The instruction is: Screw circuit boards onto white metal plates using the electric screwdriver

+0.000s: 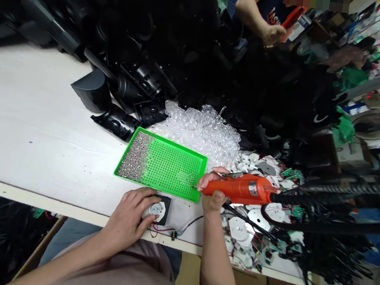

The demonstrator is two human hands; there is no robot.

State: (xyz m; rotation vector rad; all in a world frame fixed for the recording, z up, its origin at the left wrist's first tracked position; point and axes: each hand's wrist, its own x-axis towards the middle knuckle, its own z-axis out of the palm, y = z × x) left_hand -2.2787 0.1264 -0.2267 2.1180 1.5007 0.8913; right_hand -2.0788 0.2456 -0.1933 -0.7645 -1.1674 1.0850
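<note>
My right hand (212, 194) is wrapped around an orange electric screwdriver (238, 188). The tool lies nearly level, its tip pointing left at the right end of a green tray (158, 187). Small metal screws (134, 157) are heaped in the tray's left end, and rows of small holes cover the rest. My left hand (135, 210) curls its fingers and thumb around a small grey round part (156, 209) with a white plate, which rests on a black block (167, 201). Thin wires run from the part to a tiny connector (173, 235) near the table edge.
Clear plastic pieces (202, 130) lie heaped behind the tray. White parts and wires (243, 229) pile up to the right. Black plastic housings (115, 119) fill the back of the white table (33, 138). Across it, a co-worker's hand (273, 35) is near another orange tool.
</note>
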